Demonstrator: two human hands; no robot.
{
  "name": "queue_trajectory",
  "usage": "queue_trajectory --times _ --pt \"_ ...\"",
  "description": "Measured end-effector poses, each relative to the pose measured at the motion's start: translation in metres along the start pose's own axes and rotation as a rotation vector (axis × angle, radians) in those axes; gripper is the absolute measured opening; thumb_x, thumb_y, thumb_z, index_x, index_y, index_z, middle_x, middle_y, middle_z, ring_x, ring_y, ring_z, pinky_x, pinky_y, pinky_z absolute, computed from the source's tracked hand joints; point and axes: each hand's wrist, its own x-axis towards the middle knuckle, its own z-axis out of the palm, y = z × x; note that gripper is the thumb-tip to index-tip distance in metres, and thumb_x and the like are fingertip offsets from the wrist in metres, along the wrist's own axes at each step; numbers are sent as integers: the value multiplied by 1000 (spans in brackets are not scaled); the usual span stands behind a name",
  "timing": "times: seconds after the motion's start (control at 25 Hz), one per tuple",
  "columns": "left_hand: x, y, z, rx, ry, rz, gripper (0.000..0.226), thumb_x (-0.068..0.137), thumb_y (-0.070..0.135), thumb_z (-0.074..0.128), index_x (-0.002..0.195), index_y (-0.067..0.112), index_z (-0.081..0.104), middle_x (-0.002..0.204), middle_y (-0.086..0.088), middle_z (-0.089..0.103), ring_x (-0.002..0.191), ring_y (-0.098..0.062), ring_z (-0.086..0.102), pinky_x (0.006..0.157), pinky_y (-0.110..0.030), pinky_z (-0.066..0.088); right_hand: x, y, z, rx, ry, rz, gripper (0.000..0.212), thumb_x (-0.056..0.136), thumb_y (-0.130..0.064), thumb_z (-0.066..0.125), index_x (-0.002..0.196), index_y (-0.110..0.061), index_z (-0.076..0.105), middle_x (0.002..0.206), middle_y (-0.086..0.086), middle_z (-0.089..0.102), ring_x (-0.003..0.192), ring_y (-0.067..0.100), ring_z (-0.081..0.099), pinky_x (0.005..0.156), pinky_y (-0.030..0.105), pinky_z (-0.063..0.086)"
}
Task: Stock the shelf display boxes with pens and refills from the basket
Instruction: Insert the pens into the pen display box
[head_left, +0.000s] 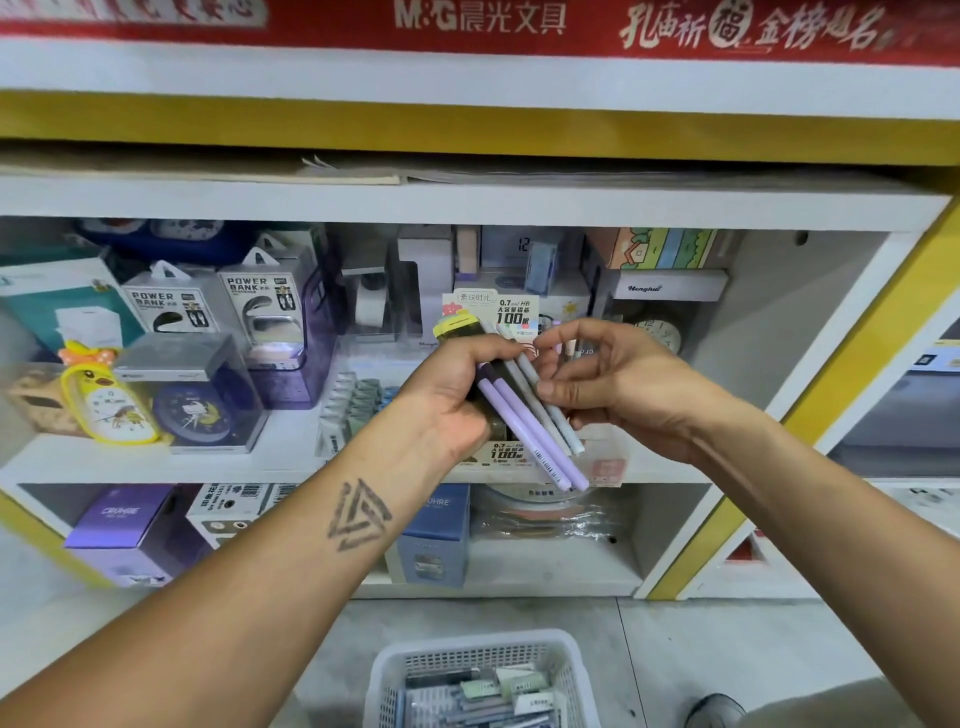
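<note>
Head view: the left hand (457, 395) grips a bundle of pens (530, 421) at centre, tips slanting toward 5 o'clock. The right hand (618, 379), at 3 o'clock of them, pinches one pale pen. At 6 o'clock, the white basket (389, 670) holds packaged refills (478, 696).

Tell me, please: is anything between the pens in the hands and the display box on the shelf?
Nothing visible blocks them. The left hand grips the pens, the right hand pinches one, directly before the display box on the shelf.
</note>
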Motion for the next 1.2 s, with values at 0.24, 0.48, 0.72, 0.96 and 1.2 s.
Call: queue_trajectory --times 0.24,0.48,0.72,0.96,1.2 --pt "6 5 5 -57 131 47 11 81 -8 60 73 -1 60 77 -17 66 67 -28 70 72 -38 60 -2 -13 -30 6 89 -110 90 75 2 80 149 -27 38 85 21 74 77 31 74 69 39 61" --pt "9 -3 7 4 173 11 8 84 -8 59 83 0 57 67 -16 65 74 -26 66 72 -31 60 14 1 -55 -682 494 -213 63 81 -8 81 130 -32 48 78 6 66 71 24 70 71 45 62" --pt "14 -7 6 30 192 -4 7 85 -7 59 82 -1 58 68 -16 64 66 -24 66 75 -33 59 34 24 -48 -907 628 -477 35 85 -11 78 116 -11 62 85 1 68 82 24 69 80 45 58" --pt "17 -5 4 2 184 10 10 83 -7 61 90 1 58 78 -15 62 68 -26 67 72 -35 60 49 42 -42 -997 622 -587 23 86 -8 75 104 -7 60 84 8 72 77 28 68 70 44 57" --pt "18 -4 0 0 182 11 16 82 -8 62 94 1 59 76 -15 63 71 -26 67 72 -35 60 54 49 -38 -1063 607 -653 20 83 -4 75 98 -4 62 77 12 70 68 32 66 61 41 55"
